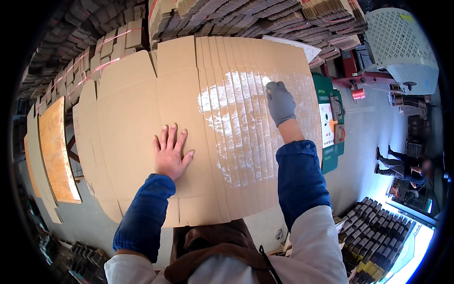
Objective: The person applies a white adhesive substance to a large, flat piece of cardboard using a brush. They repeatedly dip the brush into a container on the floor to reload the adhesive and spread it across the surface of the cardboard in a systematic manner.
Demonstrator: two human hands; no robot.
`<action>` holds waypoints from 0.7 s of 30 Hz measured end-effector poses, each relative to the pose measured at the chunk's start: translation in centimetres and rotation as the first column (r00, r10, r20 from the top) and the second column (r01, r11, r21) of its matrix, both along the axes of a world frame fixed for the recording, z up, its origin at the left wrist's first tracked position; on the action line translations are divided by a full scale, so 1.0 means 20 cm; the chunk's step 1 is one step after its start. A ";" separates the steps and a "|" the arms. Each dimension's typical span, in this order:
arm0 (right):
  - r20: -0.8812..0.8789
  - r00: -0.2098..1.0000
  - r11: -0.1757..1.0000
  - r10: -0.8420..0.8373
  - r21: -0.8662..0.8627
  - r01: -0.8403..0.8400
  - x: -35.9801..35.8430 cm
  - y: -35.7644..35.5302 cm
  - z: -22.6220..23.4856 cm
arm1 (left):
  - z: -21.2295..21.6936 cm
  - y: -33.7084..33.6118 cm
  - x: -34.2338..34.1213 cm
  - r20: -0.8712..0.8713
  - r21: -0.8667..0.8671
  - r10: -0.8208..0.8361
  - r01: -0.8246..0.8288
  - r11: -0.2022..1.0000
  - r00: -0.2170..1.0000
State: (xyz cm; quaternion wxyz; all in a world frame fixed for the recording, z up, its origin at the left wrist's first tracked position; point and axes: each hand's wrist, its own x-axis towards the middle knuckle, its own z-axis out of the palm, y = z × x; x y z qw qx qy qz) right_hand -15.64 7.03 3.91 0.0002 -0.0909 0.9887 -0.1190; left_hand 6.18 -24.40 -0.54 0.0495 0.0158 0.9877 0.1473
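Flattened cardboard sheets [127, 94] lie fanned in front of me, their overlapping edges forming narrow strips. Wet-looking white streaks [222, 106] coat those strips from the middle toward the right. My left hand [170, 154] is bare and rests flat on the plain cardboard left of the streaks, fingers spread. Over the far right part of the coated strips is my right hand [281, 102], in a dark grey glove with its fingers closed. A small whitish bit shows at its fingertips; what it grips is mostly hidden. Blue sleeve covers [302, 175] are on both forearms.
Tied cardboard stacks [236, 19] rise along the far side. A green printed box [331, 123] is right of the sheets, near a machine with a perforated cover [402, 42]. Leaning boards [59, 151] stand at left. A person [402, 165] is at far right.
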 end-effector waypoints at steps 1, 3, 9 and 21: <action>-0.022 0.999 0.999 -0.046 -0.012 0.046 -0.03 0.03 0.02 | 0.00 0.00 -0.01 0.005 0.010 -0.004 0.004 1.000 1.000; -0.125 0.989 0.982 0.078 -0.162 -0.098 0.05 -0.12 0.07 | 0.01 0.01 -0.01 0.022 0.012 0.012 -0.012 1.000 1.000; -0.038 0.998 0.996 0.059 -0.070 -0.061 -0.08 0.04 -0.01 | 0.00 0.01 -0.03 0.031 0.037 -0.012 0.011 0.999 0.999; -0.091 0.989 0.973 0.117 -0.189 -0.132 -0.29 0.14 0.06 | -0.01 -0.01 -0.01 0.058 0.032 -0.009 0.008 0.999 0.998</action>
